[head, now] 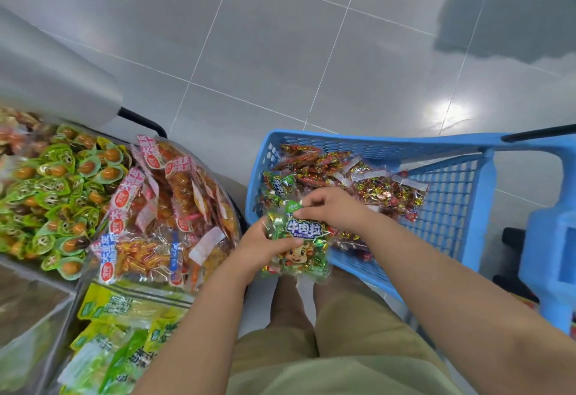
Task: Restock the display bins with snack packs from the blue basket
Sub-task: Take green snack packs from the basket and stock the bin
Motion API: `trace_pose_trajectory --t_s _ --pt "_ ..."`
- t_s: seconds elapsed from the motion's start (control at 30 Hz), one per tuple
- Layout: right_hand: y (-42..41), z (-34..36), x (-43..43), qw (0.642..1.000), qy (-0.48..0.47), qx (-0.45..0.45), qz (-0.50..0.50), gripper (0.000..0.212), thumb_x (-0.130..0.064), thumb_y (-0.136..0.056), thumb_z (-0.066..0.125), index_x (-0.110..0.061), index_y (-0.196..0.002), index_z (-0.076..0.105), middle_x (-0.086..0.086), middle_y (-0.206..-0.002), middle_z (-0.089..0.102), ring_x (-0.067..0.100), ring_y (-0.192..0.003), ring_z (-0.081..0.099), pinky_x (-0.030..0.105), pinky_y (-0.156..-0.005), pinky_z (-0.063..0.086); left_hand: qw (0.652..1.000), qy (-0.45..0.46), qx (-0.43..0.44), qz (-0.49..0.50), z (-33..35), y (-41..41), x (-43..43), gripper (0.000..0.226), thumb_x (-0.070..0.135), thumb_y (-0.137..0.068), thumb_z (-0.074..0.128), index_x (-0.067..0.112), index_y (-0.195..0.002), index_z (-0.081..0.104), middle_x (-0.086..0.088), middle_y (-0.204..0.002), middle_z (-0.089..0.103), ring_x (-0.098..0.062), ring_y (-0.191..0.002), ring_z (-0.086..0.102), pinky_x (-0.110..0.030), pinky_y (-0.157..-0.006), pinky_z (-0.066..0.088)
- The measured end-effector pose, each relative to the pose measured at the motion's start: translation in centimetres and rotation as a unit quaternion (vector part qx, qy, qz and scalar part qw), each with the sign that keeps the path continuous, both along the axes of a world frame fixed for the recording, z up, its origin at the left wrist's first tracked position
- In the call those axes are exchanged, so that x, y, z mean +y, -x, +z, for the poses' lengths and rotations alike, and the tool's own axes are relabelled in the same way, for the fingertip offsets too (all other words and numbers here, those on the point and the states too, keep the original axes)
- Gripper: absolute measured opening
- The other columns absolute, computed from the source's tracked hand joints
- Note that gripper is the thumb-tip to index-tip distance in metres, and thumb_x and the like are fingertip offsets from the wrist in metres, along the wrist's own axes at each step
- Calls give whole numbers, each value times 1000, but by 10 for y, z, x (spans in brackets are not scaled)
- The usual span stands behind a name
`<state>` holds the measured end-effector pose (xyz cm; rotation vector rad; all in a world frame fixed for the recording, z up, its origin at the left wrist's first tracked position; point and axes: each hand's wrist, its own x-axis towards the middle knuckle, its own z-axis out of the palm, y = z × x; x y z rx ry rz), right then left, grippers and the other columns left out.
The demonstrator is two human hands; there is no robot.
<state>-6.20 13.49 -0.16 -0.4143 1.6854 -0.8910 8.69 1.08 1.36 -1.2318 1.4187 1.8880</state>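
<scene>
Head view: glossy green plastic snack pack (300, 245), cartoon calf print, over near rim of blue mesh plastic basket (452, 182). Long axis runs away from body, top toward basket. Left grip (265, 246) clasps its side; right grip (330, 207) pinches top edge.

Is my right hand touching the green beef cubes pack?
Touching. The head view shows the right hand pinching the top edge of the green pack; the left hand grips its left side.
</scene>
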Motion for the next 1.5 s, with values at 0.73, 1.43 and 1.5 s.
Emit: trace_pose_trajectory --t_s 0.73,1.43,1.5 --pt "28 -48 -1 971 -59 124 -198 8 -23 -87 65 -29 -87 60 -10 -81 56 3 -71 52 16 -57 40 978 144 -56 139 -7 -49 -2 29 22 -73 84 29 -93 63 18 -82 72 7 -67 66 -15 -52 48" --pt "-65 85 84 905 121 -133 -385 17 -1 -92 51 -13 -89 64 6 -80 56 15 -65 54 25 -52 52 983 76 37 161 72 -74 1 147 53 -32 89 21 -153 11 -14 -157 25 -38 -141 27 -62 -111 25" --pt "-75 91 74 906 121 -138 -381 13 -6 -91 56 -15 -99 60 8 -91 57 15 -68 55 27 -49 52 975 84 65 195 85 -85 11 154 56 -19 90 30 -152 17 -13 -155 30 -37 -138 32 -65 -108 29"
